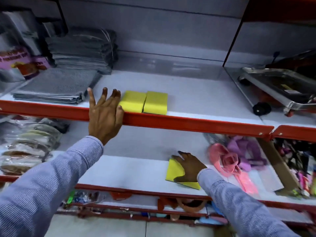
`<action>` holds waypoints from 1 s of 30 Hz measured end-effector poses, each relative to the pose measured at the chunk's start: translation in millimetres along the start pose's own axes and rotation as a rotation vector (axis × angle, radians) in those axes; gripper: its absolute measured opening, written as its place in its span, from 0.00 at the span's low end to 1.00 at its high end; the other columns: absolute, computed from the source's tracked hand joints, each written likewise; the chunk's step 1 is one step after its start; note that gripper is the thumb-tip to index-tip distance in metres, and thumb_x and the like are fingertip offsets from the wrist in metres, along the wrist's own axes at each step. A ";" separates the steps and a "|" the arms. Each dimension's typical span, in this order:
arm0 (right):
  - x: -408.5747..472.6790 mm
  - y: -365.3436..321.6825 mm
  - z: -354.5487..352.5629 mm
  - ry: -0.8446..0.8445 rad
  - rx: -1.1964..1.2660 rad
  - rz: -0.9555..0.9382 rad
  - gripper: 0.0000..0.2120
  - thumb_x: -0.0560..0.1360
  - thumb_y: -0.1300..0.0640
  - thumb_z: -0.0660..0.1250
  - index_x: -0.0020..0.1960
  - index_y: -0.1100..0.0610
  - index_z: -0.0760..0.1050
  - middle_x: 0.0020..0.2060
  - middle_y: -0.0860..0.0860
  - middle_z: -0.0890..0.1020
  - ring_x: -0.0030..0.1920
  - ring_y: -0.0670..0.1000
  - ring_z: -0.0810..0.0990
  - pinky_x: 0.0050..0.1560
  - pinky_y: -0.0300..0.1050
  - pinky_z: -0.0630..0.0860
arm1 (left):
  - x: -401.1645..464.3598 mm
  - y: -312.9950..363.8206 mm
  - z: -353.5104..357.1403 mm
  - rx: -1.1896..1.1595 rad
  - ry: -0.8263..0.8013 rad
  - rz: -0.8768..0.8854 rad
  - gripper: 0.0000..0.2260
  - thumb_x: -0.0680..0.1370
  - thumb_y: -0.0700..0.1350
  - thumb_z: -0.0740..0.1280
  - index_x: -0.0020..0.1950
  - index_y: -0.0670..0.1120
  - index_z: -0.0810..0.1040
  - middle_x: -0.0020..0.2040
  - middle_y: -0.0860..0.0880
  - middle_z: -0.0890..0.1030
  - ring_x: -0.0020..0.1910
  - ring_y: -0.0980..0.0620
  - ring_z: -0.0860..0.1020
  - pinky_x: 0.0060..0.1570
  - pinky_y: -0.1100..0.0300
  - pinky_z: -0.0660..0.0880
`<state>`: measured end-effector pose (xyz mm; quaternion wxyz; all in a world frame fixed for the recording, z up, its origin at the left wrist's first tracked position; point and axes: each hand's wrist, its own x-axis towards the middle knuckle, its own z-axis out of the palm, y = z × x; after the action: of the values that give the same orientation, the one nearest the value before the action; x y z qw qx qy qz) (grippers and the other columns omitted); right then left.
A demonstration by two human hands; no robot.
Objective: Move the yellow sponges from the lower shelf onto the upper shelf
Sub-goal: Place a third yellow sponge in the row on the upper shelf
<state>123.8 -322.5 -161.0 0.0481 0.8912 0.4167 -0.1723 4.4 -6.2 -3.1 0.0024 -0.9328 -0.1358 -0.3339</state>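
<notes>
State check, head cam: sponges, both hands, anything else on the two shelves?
Two yellow sponges: on upper shelf, lying flat, side by side, touching.
Third yellow sponge: on lower shelf, flat, under the right hand.
Left hand: open, fingers spread, at the upper shelf's edge beside the left sponge.
Right hand: pressed on the third sponge, not lifted.
Grey cloths: folded, stacked.

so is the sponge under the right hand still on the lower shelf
Yes: the sponge lies flat on the lower shelf, with the right hand spread on top of it.
</notes>
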 end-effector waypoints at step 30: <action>-13.5 -10.1 -231.6 0.393 0.388 0.025 0.44 0.58 0.34 0.62 0.74 0.43 0.65 0.77 0.50 0.63 0.78 0.55 0.59 0.78 0.53 0.59 | -2.4 1.3 -10.3 -0.055 -0.054 -0.010 0.25 0.79 0.49 0.51 0.69 0.40 0.76 0.68 0.42 0.80 0.73 0.39 0.73 0.80 0.38 0.44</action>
<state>169.9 -272.6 61.0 -0.2031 0.9052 0.3664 -0.0721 -3.5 -9.0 3.4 -0.0284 -0.9404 -0.1312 -0.3124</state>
